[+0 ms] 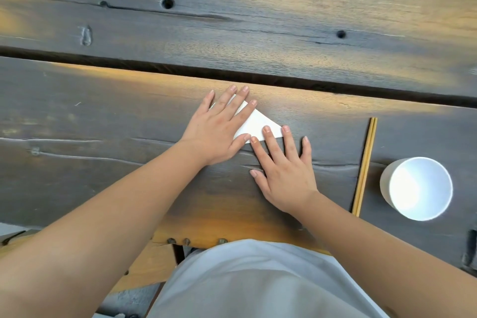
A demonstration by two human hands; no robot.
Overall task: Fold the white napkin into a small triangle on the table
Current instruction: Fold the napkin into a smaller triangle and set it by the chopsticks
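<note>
The white napkin (258,125) lies flat on the dark wooden table (103,116), folded into a small triangle with one tip pointing right. My left hand (219,126) rests flat over its left part with fingers spread, hiding most of it. My right hand (284,165) lies palm down just below and to the right. Its index, middle and ring fingertips touch the napkin's lower edge and right tip. Neither hand grips anything.
A pair of wooden chopsticks (365,165) lies to the right of my right hand, running toward me. A white paper cup (418,188) stands upright further right. A dark gap (154,67) between the planks crosses the table behind the napkin. The table's near edge is by my lap.
</note>
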